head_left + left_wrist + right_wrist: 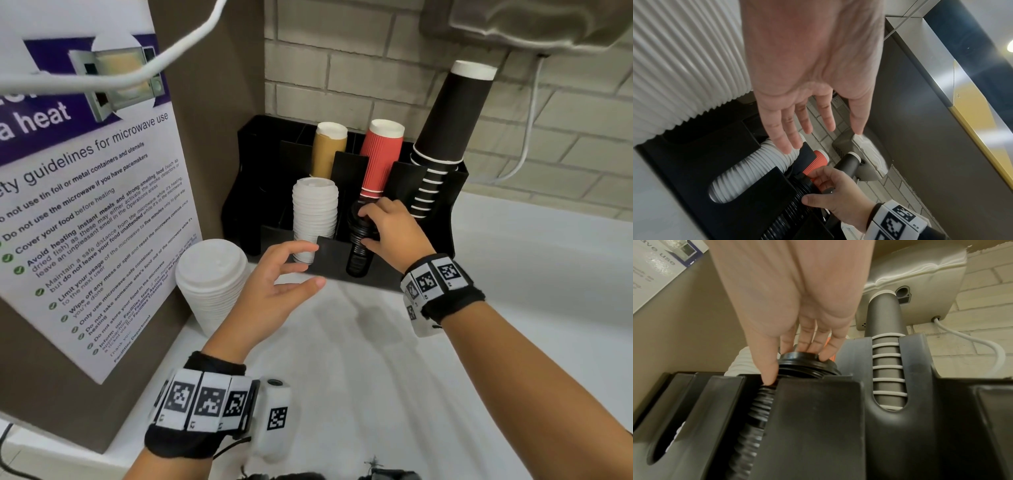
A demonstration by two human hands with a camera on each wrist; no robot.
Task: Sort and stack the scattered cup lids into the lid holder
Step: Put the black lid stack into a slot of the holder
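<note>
I stand at a white worktop. A big poster about microwave use hangs on the brown wall to my left. At the back, against the brick wall, sits the black lid holder.

In the back slots of the holder stand three stacks of paper cups, upside down. The tall black cups are on the right and lean over. The red cups are in the middle. The brown cups are on the left.

In the front slots are the lids. The white lids fill the left slot and rise above its front wall. The black lids are in the slot just to the right of them.

A loose stack of bigger white lids stands on the worktop, outside the holder, near its left front corner.

My right hand is on top of the black lids. My thumb is on the near side of the top lid and my fingers curl over its far edge, so I am gripping the top of the stack.

My left hand hangs in the air in front of the holder, between the loose white lids and the front wall. Its fingers are loose and spread, and it holds nothing.
</note>
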